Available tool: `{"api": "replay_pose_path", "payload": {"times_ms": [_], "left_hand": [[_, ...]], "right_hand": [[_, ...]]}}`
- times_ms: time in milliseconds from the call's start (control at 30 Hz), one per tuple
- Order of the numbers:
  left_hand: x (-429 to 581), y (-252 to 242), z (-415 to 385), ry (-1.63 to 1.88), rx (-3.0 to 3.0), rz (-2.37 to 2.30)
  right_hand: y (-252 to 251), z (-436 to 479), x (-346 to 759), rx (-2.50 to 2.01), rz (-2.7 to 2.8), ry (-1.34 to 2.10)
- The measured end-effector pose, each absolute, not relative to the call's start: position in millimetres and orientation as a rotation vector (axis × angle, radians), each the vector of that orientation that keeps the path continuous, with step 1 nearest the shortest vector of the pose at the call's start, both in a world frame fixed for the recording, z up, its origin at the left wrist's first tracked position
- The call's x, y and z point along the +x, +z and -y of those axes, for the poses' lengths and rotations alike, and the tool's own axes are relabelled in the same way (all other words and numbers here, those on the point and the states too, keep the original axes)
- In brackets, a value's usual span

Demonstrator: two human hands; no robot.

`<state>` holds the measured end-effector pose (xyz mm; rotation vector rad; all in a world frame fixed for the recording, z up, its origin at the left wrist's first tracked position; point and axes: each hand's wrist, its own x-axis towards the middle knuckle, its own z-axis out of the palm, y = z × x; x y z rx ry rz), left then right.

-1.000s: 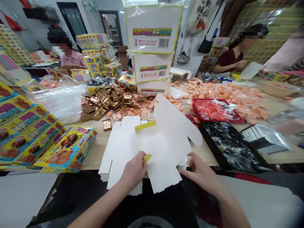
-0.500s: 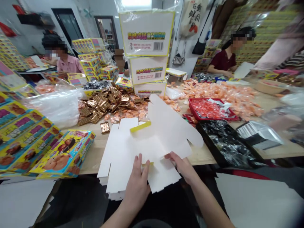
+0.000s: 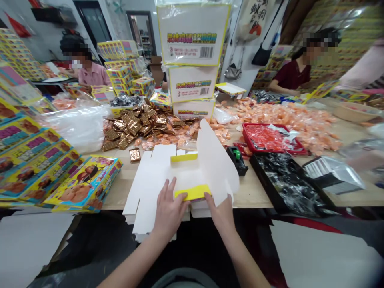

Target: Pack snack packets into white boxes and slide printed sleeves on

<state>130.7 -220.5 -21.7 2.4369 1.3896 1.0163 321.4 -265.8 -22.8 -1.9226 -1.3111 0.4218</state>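
A partly folded cardboard box (image 3: 186, 174), white inside, rests on a stack of flat white box blanks (image 3: 144, 188) at the table's front edge. Its near wall (image 3: 195, 193) stands folded up, showing yellow, and a second yellow strip is raised at the far side. The white lid (image 3: 216, 164) rises at the right. My left hand (image 3: 168, 206) grips the near left corner, thumb on the yellow wall, fingers against the box's left part. My right hand (image 3: 221, 211) pinches the near right corner, thumb on the yellow wall, other fingers partly hidden by the lid.
Printed boxes (image 3: 87, 182) are piled at the left. Brown-wrapped packets (image 3: 132, 124) and orange packets lie behind the blanks. A tape dispenser (image 3: 237, 161), a red basket (image 3: 271, 138) and a black tray (image 3: 288, 184) stand to the right. Two people sit across the table.
The near wall has been folded up, with my right hand moving left to its corner. The lid stands more upright, and the tape dispenser behind it now shows.
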Motion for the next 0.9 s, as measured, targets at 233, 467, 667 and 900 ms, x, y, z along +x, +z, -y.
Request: {"api": "replay_pose_path", "payload": {"times_ms": [233, 467, 667, 900], "left_hand": [[139.8, 2.3, 193.6, 0.038, 2.847, -1.21], [147.0, 28.9, 164.8, -0.299, 2.749, -1.09], [145.9, 35.4, 168.0, -0.438, 2.704, -0.911], [117.8, 25.8, 194.6, -0.18, 2.647, -0.893]], "right_hand": [[27.7, 285.6, 287.4, -1.831, 2.196, 0.427], [22.7, 212.9, 263.9, -2.183, 2.336, 0.451], [24.1, 222.6, 280.9, -2.03, 2.453, 0.561], [8.2, 225.5, 308.8, -1.506, 2.587, -0.111]]}}
